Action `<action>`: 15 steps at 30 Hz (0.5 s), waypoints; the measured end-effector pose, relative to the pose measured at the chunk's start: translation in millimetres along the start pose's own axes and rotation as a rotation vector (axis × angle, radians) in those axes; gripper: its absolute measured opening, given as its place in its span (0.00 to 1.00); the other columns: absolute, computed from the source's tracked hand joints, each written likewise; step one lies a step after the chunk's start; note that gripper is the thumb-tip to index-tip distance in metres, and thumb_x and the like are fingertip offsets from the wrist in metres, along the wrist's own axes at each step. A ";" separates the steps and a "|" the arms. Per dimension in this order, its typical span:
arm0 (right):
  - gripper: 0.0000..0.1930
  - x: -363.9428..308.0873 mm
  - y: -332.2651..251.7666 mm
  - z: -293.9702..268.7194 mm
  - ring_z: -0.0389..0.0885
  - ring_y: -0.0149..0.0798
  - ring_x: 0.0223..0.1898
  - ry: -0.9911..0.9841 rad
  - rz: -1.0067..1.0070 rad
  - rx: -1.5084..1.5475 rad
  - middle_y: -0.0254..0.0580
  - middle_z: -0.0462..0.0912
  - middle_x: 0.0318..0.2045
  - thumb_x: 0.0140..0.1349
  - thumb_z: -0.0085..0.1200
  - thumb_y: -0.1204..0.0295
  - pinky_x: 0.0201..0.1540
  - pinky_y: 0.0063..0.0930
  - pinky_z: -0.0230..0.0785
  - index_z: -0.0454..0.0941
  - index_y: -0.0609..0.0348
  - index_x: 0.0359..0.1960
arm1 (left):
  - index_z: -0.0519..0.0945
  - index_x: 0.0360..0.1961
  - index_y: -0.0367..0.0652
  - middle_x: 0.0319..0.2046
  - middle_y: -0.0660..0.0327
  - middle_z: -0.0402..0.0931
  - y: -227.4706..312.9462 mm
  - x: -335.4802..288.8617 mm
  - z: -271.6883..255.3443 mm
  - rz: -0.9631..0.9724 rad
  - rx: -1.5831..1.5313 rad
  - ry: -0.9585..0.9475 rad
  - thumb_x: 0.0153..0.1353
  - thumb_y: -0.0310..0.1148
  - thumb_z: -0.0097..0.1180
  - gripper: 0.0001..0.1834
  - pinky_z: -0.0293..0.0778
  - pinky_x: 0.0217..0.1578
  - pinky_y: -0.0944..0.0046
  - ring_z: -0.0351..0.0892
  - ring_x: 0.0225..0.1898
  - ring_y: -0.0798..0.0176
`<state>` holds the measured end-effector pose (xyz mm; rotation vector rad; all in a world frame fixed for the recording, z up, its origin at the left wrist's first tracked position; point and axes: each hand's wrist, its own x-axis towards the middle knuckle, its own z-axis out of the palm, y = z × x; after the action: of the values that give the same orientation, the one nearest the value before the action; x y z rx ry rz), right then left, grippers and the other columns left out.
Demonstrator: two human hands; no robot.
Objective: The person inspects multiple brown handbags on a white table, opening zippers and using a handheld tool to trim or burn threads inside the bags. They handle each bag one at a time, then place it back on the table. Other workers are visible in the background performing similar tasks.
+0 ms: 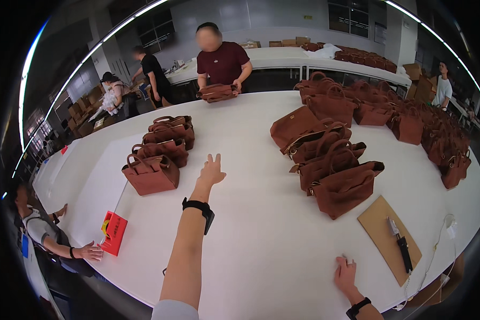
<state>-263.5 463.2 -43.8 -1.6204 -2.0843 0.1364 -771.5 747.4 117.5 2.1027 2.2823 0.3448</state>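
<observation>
My left hand (212, 172) reaches far out over the white table with its fingers spread and nothing in them. Closest to it, on the left, stands a row of brown handbags (153, 175) with upright handles. To its right is another group of brown handbags (342, 186), packed against each other, some tilted, with zips showing. My right hand (346, 274) rests low on the table at the right, fingers loosely curled in and no object visible in them. Beside it lies a brown board (376, 224) with a black-handled knife or cutter (403, 250) on top.
Many more brown handbags (410, 125) line the far right edge. Across the table a person holds a brown handbag (218, 93). At the left, another person's hand (88, 252) touches a red box-like tape holder (116, 234). A white cord (429, 266) trails by the board.
</observation>
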 end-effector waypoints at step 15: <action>0.21 19.2 -12.3 10.1 0.65 0.57 0.48 0.068 0.254 -0.052 0.65 0.64 0.56 0.53 0.37 0.82 0.49 0.44 0.55 0.67 0.64 0.51 | 0.71 0.55 0.38 0.49 0.45 0.75 -109.6 55.7 6.6 -0.595 -0.192 -0.772 0.51 0.37 0.58 0.29 0.74 0.47 0.50 0.77 0.50 0.51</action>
<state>-282.1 479.7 -42.0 -1.8900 -1.8396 0.1116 -883.2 795.8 99.4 1.0844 2.1038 -0.2247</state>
